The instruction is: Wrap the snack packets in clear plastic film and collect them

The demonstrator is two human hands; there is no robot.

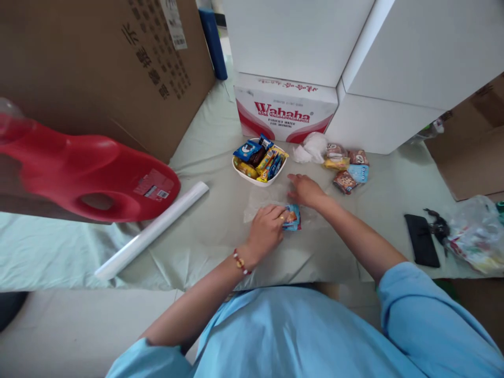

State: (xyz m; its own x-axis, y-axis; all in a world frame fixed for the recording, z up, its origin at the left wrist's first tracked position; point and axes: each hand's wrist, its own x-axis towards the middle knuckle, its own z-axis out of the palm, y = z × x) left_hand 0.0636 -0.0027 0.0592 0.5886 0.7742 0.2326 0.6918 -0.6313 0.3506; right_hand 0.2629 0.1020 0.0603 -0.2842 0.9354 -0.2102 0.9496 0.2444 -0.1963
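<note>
The white plastic bowl (258,182) already holds wrapped snacks; 1 small blue snack packet (293,219) lies outside, on the tabletop (220,236) under the left hand's (264,233) bent fingers. The right hand (307,191) curls loosely near thin clear plastic film (261,197). I cannot tell whether either grips. The red-and-white cardboard carton (285,110) reads "Wahaha", "PURIFIED WATER FOR DRINKING".

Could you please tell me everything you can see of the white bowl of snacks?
The white bowl has a rounded outline and a smooth, thin rim; it may be plastic. It sits upright on the pale green cloth, in front of the Wahaha carton. Wrapped snacks in blue, yellow and dark brown fill it, some rising above the rim. The right hand is near its right side but does not appear to touch it.
</note>
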